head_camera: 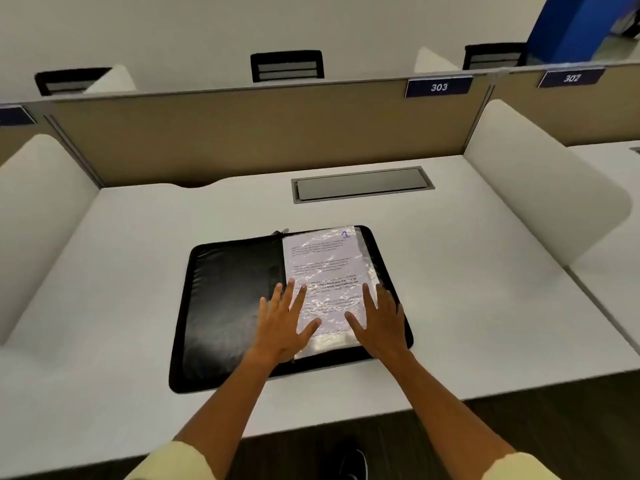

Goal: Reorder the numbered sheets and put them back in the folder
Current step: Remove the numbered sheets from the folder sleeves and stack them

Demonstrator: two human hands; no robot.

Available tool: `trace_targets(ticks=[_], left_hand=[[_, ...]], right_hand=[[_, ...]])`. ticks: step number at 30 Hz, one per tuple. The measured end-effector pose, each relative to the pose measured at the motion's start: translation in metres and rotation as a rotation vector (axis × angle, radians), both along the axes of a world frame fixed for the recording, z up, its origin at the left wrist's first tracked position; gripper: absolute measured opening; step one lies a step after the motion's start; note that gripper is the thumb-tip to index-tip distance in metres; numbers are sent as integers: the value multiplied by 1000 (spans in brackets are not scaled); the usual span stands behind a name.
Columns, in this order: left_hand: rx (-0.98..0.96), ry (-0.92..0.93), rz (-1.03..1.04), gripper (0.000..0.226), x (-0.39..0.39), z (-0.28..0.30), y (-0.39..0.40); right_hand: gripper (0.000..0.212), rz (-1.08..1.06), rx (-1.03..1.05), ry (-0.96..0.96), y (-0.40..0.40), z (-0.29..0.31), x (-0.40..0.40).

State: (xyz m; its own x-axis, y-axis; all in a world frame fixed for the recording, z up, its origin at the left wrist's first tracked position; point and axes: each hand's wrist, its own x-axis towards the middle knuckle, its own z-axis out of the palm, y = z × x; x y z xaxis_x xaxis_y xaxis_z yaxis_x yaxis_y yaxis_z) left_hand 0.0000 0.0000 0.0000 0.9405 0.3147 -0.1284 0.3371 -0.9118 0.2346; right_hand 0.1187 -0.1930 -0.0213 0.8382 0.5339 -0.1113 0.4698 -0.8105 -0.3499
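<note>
A black zip folder (228, 306) lies open on the white desk. Its left half shows the bare black inner cover. On its right half lies a printed sheet (323, 265) inside a crinkled clear plastic sleeve, with a blue "1" handwritten at its top right corner. My left hand (284, 323) rests flat with spread fingers over the folder's spine and the sheet's lower left part. My right hand (379, 322) lies flat on the sheet's lower right part, fingers straight. Any sheets underneath are hidden.
The white desk (485, 306) has a grey cable-hatch lid (362, 184) behind the folder. White side panels stand at the left (38, 216) and right (540, 188), a tan partition (259, 133) at the back. The desk's front edge runs just below the folder.
</note>
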Motion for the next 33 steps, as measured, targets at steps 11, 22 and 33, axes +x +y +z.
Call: trace_targets(ticks=[11, 22, 33], left_hand=[[-144, 276, -67, 107, 21, -17, -13], [-147, 234, -171, 61, 25, -15, 8], [-153, 196, -258, 58, 37, -10, 23]], right_hand=[[65, -155, 214, 160, 5, -13, 24], [45, -458, 496, 293, 7, -3, 36], [14, -553, 503, 203, 8, 6, 28]])
